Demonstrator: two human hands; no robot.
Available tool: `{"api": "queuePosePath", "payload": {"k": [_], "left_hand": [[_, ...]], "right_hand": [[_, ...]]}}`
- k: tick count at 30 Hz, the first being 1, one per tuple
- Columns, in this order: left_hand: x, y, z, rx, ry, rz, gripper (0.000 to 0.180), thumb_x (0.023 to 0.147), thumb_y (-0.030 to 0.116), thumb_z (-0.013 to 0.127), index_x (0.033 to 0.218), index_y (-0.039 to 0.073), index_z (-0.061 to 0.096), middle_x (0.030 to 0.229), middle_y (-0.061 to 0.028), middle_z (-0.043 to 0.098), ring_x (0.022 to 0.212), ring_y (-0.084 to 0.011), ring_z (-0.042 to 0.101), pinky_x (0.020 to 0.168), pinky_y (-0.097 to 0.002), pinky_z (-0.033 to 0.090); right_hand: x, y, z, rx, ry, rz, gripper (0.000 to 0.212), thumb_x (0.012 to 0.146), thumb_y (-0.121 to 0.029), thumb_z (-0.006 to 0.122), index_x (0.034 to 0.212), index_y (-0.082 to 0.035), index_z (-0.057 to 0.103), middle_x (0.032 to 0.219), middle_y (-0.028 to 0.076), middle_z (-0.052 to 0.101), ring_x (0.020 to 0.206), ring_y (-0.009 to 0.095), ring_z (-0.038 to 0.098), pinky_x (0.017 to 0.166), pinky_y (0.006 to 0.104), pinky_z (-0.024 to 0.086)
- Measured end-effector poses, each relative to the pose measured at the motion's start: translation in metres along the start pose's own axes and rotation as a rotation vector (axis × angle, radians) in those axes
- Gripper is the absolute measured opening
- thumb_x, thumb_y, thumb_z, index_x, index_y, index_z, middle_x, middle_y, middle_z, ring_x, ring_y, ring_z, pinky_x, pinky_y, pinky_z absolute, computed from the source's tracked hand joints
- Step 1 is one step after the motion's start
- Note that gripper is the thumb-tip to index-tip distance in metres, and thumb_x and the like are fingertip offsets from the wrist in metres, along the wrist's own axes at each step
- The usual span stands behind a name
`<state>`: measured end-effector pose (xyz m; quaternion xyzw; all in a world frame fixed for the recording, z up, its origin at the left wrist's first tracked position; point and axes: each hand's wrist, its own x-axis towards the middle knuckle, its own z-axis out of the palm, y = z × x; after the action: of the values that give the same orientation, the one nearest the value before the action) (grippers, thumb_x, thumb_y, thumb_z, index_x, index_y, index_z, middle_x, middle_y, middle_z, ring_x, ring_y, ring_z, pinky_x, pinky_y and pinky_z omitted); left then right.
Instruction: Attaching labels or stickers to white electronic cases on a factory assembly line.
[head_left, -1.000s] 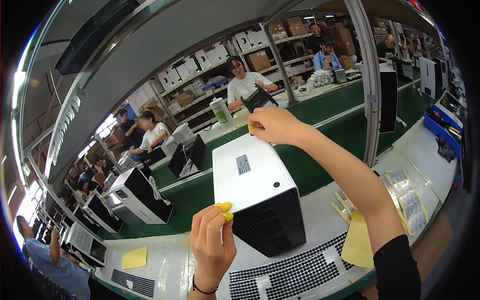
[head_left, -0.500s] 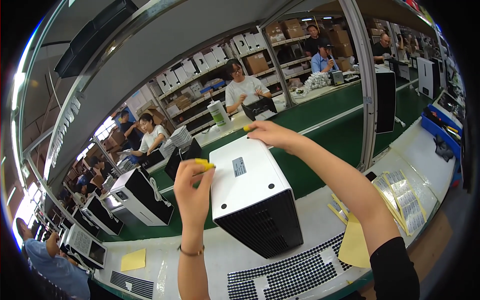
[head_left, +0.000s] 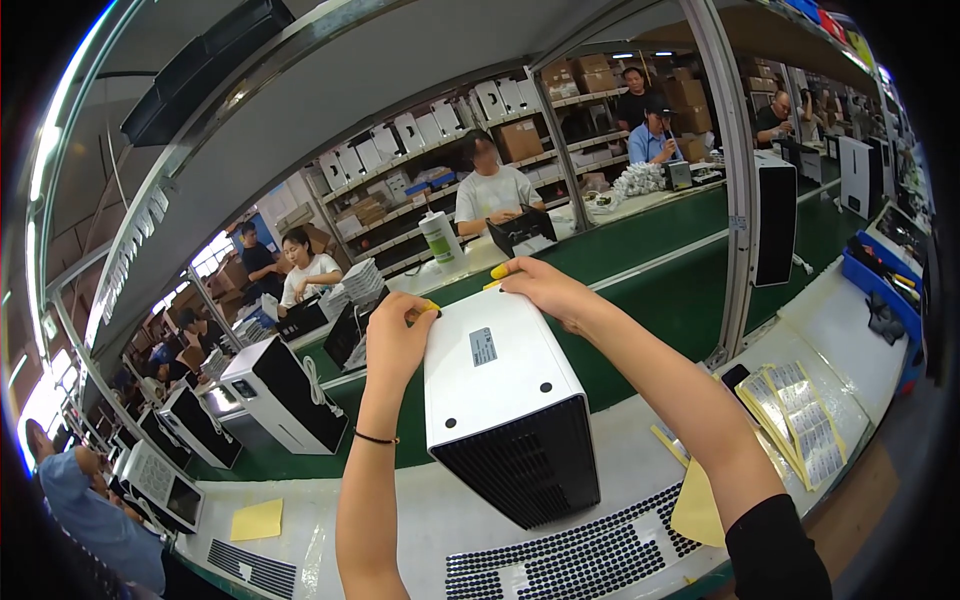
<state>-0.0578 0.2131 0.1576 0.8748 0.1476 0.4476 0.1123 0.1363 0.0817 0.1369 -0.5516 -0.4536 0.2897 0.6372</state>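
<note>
A white box-shaped appliance [head_left: 515, 375] with a black slatted panel [head_left: 525, 465] lies before me on the bench. On its white upper face are a grey label [head_left: 483, 346] and round black pads [head_left: 546, 387] at the near corners. My left hand [head_left: 395, 335], with yellow finger covers, pinches a small black round pad [head_left: 438, 313] at the far left corner. At the far right corner, my right hand [head_left: 550, 292] rests with fingers stretched over the edge. The spot under its thumb is partly hidden.
A sheet of black round pads [head_left: 570, 550] lies at the bench's near edge. To the right are label sheets [head_left: 805, 420] and a blue bin [head_left: 880, 275]. A green conveyor [head_left: 640, 275] runs behind, past a metal post [head_left: 740, 200]. More appliances [head_left: 285, 395] stand left; co-workers sit opposite.
My left hand has moved up and away from me, to the appliance's far left corner. My right hand stays at the far right corner, shifted slightly.
</note>
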Motion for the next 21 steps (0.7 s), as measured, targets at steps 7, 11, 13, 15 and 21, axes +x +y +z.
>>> {"api": "queuePosePath", "payload": {"k": [7, 11, 13, 15, 21], "left_hand": [[0.000, 0.014, -0.011, 0.114, -0.129, 0.071, 0.013, 0.081, 0.008, 0.067, 0.090, -0.002, 0.069, 0.087, -0.0088, 0.063, 0.073, -0.0223, 0.062, 0.068, -0.0286, 0.049], [-0.001, 0.014, -0.018, 0.249, -0.139, 0.288, 0.014, 0.083, 0.010, 0.065, 0.089, -0.001, 0.070, 0.091, -0.0093, 0.063, 0.076, -0.0220, 0.062, 0.070, -0.0276, 0.048], [-0.001, 0.006, -0.010, 0.083, -0.113, 0.089, 0.021, 0.086, 0.011, 0.063, 0.103, -0.001, 0.068, 0.095, -0.0086, 0.065, 0.081, -0.0186, 0.061, 0.072, -0.0262, 0.047], [-0.002, -0.002, 0.004, -0.144, -0.117, -0.104, 0.028, 0.087, 0.011, 0.062, 0.112, -0.001, 0.063, 0.098, -0.0081, 0.065, 0.083, -0.0164, 0.060, 0.073, -0.0250, 0.046], [-0.001, 0.000, 0.026, -0.889, -0.114, -0.647, 0.057, 0.084, 0.005, 0.058, 0.139, 0.001, 0.042, 0.116, -0.0125, 0.058, 0.091, -0.0159, 0.059, 0.074, -0.0253, 0.048]], "right_hand": [[0.003, 0.007, 0.000, -0.006, 0.030, -0.039, 0.033, 0.091, -0.019, 0.057, 0.118, -0.002, 0.053, 0.098, 0.010, 0.061, 0.088, 0.011, 0.056, 0.076, 0.0239, 0.045], [0.000, 0.008, 0.000, 0.033, 0.013, -0.023, 0.036, 0.089, -0.019, 0.054, 0.119, -0.002, 0.051, 0.100, 0.008, 0.059, 0.090, 0.012, 0.055, 0.080, 0.0254, 0.043], [0.000, 0.012, 0.003, 0.125, -0.033, -0.020, 0.036, 0.090, -0.022, 0.050, 0.121, -0.004, 0.050, 0.102, 0.008, 0.059, 0.092, 0.012, 0.054, 0.082, 0.0256, 0.042], [0.002, 0.018, 0.003, 0.166, -0.055, -0.029, 0.037, 0.090, -0.022, 0.049, 0.122, -0.004, 0.050, 0.103, 0.007, 0.059, 0.093, 0.012, 0.054, 0.083, 0.0258, 0.042], [0.013, 0.024, -0.002, 0.166, -0.059, -0.015, 0.041, 0.089, -0.021, 0.049, 0.127, -0.004, 0.048, 0.103, 0.008, 0.059, 0.091, 0.012, 0.054, 0.081, 0.0269, 0.043]]}}
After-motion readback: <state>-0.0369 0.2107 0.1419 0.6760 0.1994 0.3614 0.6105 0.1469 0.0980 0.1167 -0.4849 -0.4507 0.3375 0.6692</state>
